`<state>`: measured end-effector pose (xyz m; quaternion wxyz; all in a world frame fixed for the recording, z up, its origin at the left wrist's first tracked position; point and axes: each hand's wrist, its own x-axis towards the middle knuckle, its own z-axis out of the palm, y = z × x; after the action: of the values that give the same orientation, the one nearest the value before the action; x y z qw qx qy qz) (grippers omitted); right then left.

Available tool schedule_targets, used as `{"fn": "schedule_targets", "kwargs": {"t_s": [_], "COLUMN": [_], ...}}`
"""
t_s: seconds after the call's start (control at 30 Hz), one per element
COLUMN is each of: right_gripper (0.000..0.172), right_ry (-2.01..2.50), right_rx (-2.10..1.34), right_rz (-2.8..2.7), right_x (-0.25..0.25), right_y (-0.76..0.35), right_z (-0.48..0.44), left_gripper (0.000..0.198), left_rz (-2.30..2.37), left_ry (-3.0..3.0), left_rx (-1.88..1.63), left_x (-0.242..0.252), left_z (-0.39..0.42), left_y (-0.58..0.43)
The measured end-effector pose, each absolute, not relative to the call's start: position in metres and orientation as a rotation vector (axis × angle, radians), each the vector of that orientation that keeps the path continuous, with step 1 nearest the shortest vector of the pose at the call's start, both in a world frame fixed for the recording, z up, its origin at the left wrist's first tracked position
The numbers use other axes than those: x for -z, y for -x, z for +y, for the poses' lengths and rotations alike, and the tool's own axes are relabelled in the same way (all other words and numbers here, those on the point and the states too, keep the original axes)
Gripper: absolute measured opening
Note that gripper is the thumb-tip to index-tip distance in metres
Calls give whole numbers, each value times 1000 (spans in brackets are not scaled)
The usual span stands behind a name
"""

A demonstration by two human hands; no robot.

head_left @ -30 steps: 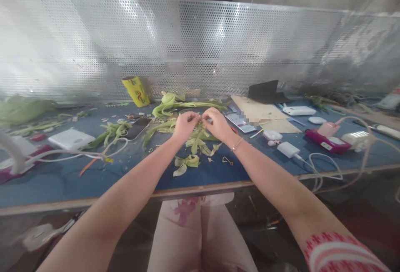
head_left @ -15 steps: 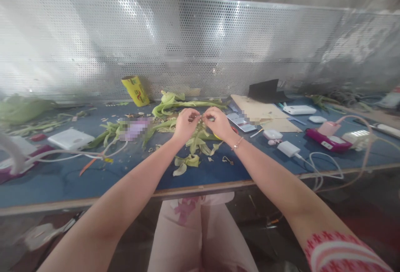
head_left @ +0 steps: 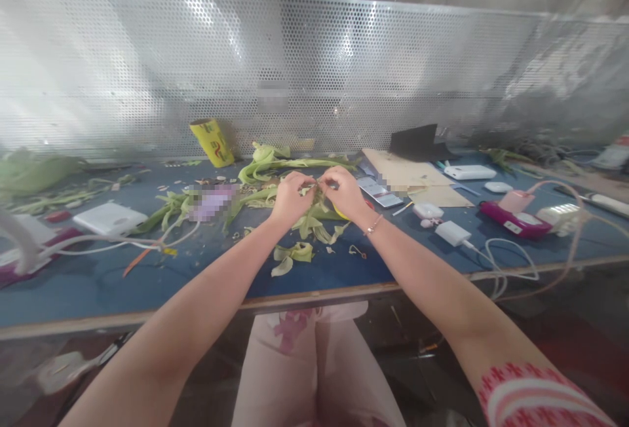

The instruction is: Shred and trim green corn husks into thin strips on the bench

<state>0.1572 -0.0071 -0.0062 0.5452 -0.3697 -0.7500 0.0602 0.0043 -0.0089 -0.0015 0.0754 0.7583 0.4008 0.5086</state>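
Pale trousers show below the table's front edge, and a red-and-white sleeve covers the right upper arm. On the blue table, torn leaf pieces lie near that edge. To the right are a white charger with its cable and, beyond it, a small white case. Farther in, limp green strands lie on the table below the two hands. The left hand and right hand meet above them, thumbs and fingers curled inward, tips nearly together; whether they pinch a scrap is too small to tell. A phone lies just right of the right hand. Behind the hands stretches a long leafy stalk, with a leaning yellow tube to its left. A perforated metal screen rises at the back.
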Motion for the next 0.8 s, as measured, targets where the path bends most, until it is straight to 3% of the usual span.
{"fn": "schedule_targets", "kwargs": {"t_s": [0.43, 0.8], "right_gripper": [6, 9], "right_ry": [855, 866], "right_rx": [-102, -128], "right_rz": [-1832, -1842], "right_x": [7, 7], "right_y": [-156, -160], "right_z": [-8, -5], "left_gripper": [1, 11], "left_rz": [1219, 984], "left_ry": [-2120, -1521], "left_rx": [-1376, -1135], "left_x": [0, 4], "left_z": [-3, 1], "left_y": [-4, -5]}}
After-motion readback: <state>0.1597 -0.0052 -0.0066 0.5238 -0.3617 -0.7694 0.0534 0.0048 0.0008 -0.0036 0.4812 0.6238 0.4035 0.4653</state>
